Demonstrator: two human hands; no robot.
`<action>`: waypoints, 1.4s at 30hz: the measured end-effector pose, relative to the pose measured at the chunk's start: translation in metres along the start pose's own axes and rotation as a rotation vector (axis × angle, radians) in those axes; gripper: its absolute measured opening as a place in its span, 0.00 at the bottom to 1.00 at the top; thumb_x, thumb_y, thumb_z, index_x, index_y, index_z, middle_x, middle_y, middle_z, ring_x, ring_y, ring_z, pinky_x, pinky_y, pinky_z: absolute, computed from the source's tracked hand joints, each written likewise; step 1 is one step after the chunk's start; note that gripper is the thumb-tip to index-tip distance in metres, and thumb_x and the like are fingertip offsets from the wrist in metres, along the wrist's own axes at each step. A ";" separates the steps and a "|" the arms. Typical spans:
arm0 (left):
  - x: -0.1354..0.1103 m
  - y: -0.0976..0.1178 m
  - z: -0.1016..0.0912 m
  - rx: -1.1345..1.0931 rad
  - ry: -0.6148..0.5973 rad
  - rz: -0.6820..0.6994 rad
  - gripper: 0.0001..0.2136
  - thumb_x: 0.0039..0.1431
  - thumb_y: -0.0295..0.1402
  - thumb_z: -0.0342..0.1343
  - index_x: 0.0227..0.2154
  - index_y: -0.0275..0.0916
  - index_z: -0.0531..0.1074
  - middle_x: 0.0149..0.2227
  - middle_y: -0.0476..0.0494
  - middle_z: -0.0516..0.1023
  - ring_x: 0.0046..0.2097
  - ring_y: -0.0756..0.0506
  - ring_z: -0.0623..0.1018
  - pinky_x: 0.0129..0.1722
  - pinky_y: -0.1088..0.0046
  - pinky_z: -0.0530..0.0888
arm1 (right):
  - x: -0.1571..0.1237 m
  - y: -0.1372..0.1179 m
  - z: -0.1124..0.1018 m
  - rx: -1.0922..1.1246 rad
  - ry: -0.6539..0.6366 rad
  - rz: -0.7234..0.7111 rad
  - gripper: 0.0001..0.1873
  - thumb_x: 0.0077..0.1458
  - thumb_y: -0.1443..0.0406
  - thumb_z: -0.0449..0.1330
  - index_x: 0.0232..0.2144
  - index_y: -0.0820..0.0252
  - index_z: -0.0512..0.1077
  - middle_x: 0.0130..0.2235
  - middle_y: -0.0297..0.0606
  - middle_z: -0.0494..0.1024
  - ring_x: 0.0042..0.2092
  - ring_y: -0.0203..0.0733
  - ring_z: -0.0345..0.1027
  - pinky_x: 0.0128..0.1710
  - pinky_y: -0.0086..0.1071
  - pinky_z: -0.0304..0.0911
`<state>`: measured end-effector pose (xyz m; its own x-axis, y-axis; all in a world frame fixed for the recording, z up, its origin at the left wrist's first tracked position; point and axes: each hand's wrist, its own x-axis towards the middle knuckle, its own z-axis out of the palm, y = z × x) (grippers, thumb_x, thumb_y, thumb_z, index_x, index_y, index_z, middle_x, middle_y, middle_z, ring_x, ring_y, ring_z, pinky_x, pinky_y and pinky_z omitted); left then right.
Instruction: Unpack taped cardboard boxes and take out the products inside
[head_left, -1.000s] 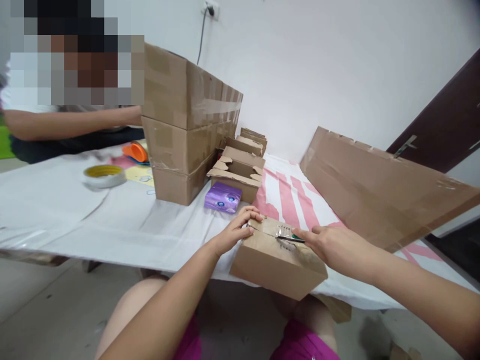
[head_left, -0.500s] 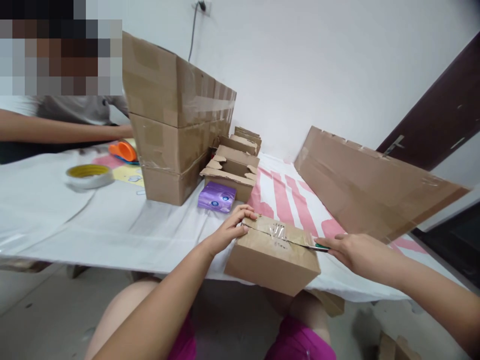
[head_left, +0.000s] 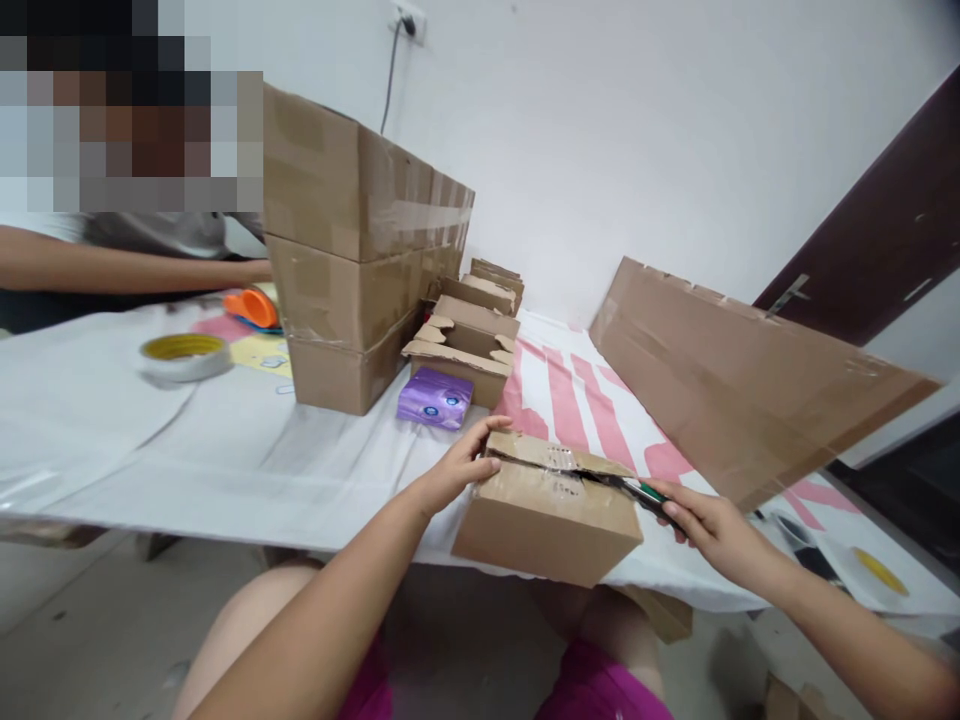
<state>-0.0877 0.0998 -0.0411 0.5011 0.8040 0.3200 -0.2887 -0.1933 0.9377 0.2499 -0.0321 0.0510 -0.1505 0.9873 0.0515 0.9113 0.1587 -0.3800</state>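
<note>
A closed cardboard box [head_left: 547, 535] sits at the table's front edge, its top seam taped and slightly parted on the right. My left hand [head_left: 469, 462] grips its left end, thumb on the top and fingers over the far corner. In my right hand [head_left: 709, 525] is a box cutter [head_left: 646, 493] with a green and dark handle, its tip in the seam near the box's right end. Just behind my left hand lies a purple package [head_left: 435, 398] with two blue round marks.
Taped cardboard boxes [head_left: 315, 290] stand stacked at left, beside a row of open boxes [head_left: 465, 345]. A large cardboard sheet [head_left: 727, 370] leans at right. Tape rolls lie left [head_left: 185, 358] and right [head_left: 881, 570]. Across the table, a person's arm [head_left: 135, 258] reaches behind the stack near an orange tool [head_left: 253, 307].
The box cutter has tilted more steeply and pushed into the seam, and the right part of the top flap has lifted. My left hand stays on the box. A tape roll at right became visible.
</note>
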 end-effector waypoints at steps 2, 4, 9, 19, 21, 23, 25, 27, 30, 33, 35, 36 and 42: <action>0.000 0.006 0.004 -0.026 0.047 -0.060 0.26 0.44 0.33 0.58 0.50 0.41 0.64 0.46 0.45 0.71 0.47 0.41 0.72 0.44 0.68 0.68 | 0.000 0.006 0.010 0.052 0.026 0.006 0.26 0.64 0.53 0.44 0.58 0.56 0.65 0.32 0.36 0.78 0.27 0.36 0.68 0.29 0.32 0.68; 0.001 0.010 0.009 -0.053 0.107 -0.106 0.22 0.43 0.32 0.57 0.46 0.41 0.67 0.41 0.47 0.73 0.42 0.44 0.73 0.40 0.70 0.68 | 0.001 0.011 0.017 0.057 0.050 0.007 0.26 0.65 0.54 0.43 0.58 0.57 0.65 0.32 0.36 0.78 0.28 0.36 0.69 0.30 0.32 0.69; 0.007 0.007 0.017 -0.062 0.221 -0.069 0.15 0.48 0.41 0.61 0.37 0.39 0.70 0.32 0.49 0.74 0.35 0.46 0.74 0.37 0.70 0.69 | 0.000 0.015 0.025 -0.078 0.127 -0.089 0.23 0.66 0.57 0.45 0.60 0.53 0.62 0.37 0.37 0.79 0.31 0.37 0.72 0.34 0.34 0.71; 0.009 0.009 0.019 -0.129 0.266 -0.103 0.21 0.41 0.46 0.68 0.34 0.37 0.71 0.29 0.51 0.73 0.32 0.49 0.72 0.32 0.74 0.67 | -0.004 -0.027 0.011 -0.481 0.332 -0.499 0.22 0.64 0.68 0.47 0.59 0.54 0.63 0.43 0.43 0.78 0.41 0.41 0.73 0.38 0.33 0.69; 0.008 0.010 0.020 -0.138 0.265 -0.109 0.22 0.40 0.46 0.68 0.34 0.37 0.71 0.30 0.50 0.73 0.32 0.49 0.72 0.32 0.75 0.66 | 0.005 -0.043 0.013 -0.543 0.316 -0.543 0.21 0.64 0.68 0.48 0.58 0.55 0.64 0.40 0.42 0.78 0.37 0.39 0.72 0.35 0.31 0.68; 0.008 0.010 0.020 -0.145 0.255 -0.111 0.22 0.40 0.46 0.68 0.35 0.38 0.70 0.30 0.50 0.73 0.32 0.49 0.71 0.32 0.75 0.66 | 0.016 -0.056 0.018 -0.614 0.304 -0.559 0.20 0.64 0.68 0.48 0.56 0.56 0.66 0.39 0.42 0.78 0.36 0.39 0.72 0.33 0.30 0.67; 0.008 0.009 0.019 -0.151 0.245 -0.107 0.22 0.41 0.45 0.67 0.35 0.38 0.70 0.31 0.50 0.73 0.32 0.49 0.71 0.32 0.75 0.66 | 0.025 -0.064 0.024 -0.673 0.297 -0.560 0.20 0.64 0.68 0.49 0.56 0.56 0.67 0.38 0.42 0.77 0.35 0.38 0.71 0.32 0.29 0.66; 0.008 0.008 0.018 -0.154 0.239 -0.097 0.21 0.41 0.43 0.67 0.35 0.38 0.70 0.32 0.50 0.73 0.33 0.49 0.72 0.33 0.75 0.67 | 0.032 -0.068 0.030 -0.721 0.277 -0.550 0.20 0.63 0.68 0.51 0.57 0.55 0.66 0.37 0.41 0.76 0.34 0.39 0.71 0.31 0.29 0.65; 0.008 0.008 0.016 -0.149 0.225 -0.085 0.19 0.41 0.39 0.67 0.35 0.38 0.71 0.33 0.49 0.74 0.34 0.49 0.73 0.34 0.74 0.68 | 0.032 -0.069 0.033 -0.773 0.209 -0.515 0.24 0.61 0.70 0.53 0.59 0.54 0.63 0.36 0.40 0.75 0.33 0.39 0.70 0.31 0.30 0.64; 0.007 0.009 0.015 -0.146 0.210 -0.088 0.18 0.41 0.36 0.67 0.35 0.38 0.71 0.32 0.50 0.74 0.34 0.49 0.74 0.35 0.74 0.68 | 0.025 -0.067 0.030 -0.773 0.155 -0.477 0.24 0.62 0.70 0.53 0.60 0.55 0.61 0.36 0.40 0.75 0.33 0.39 0.70 0.31 0.30 0.63; 0.007 0.009 0.015 -0.148 0.209 -0.089 0.18 0.41 0.37 0.67 0.35 0.38 0.71 0.32 0.50 0.74 0.34 0.49 0.74 0.34 0.74 0.68 | 0.020 -0.065 0.024 -0.764 0.147 -0.442 0.22 0.63 0.69 0.51 0.59 0.54 0.63 0.35 0.39 0.75 0.33 0.39 0.70 0.30 0.29 0.62; 0.007 0.009 0.016 -0.150 0.212 -0.087 0.18 0.41 0.38 0.67 0.35 0.38 0.71 0.32 0.50 0.74 0.34 0.49 0.73 0.34 0.74 0.68 | 0.018 -0.064 0.020 -0.754 0.149 -0.427 0.21 0.63 0.68 0.51 0.58 0.54 0.64 0.35 0.39 0.75 0.32 0.39 0.70 0.29 0.29 0.62; 0.007 0.009 0.019 -0.134 0.224 -0.074 0.20 0.43 0.45 0.67 0.35 0.38 0.71 0.30 0.50 0.73 0.33 0.48 0.73 0.33 0.74 0.67 | 0.019 -0.074 0.013 -0.658 0.245 -0.516 0.19 0.65 0.67 0.47 0.57 0.56 0.66 0.37 0.40 0.76 0.34 0.38 0.70 0.31 0.29 0.63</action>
<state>-0.0714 0.0933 -0.0284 0.3360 0.9204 0.1998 -0.3711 -0.0655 0.9263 0.1743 -0.0255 0.0683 -0.5879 0.7527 0.2962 0.7997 0.4858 0.3527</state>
